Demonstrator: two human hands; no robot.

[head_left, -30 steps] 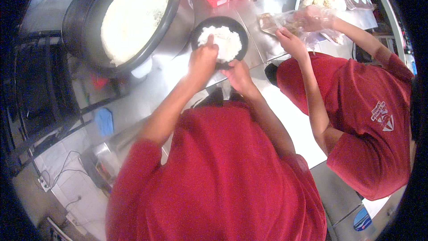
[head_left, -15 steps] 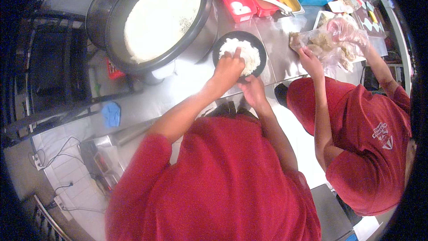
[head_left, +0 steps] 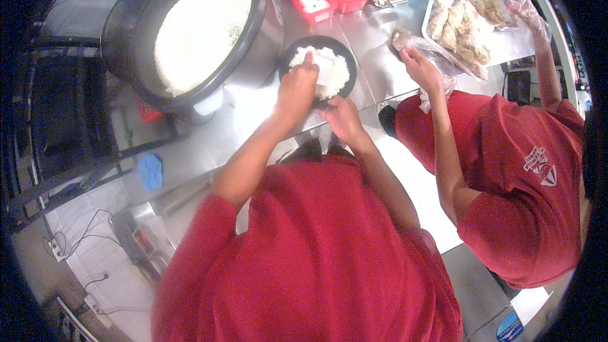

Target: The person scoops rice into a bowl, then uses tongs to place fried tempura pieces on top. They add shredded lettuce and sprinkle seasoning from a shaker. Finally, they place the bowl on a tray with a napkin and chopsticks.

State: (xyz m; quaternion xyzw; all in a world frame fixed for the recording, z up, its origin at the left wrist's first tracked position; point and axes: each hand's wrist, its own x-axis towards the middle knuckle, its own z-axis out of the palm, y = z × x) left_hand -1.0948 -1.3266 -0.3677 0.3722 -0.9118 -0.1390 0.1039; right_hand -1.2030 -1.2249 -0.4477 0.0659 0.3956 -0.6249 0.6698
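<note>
1. While the right hand grips the near rim of the black bowl, the bowl is at the front of the steel counter, just beside the large rice pot.
2. The left hand reaches over the bowl, index finger extended at the white rice, other fingers curled; whether they grip anything, I cannot tell.
3. To the right, a co-worker's hand holds a clear plastic bag.

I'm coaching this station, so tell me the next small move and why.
Probably smooth the rice with the left hand: that hand is over the rice, whose surface looks uneven, while the right hand holds the black bowl by its near rim.
</note>
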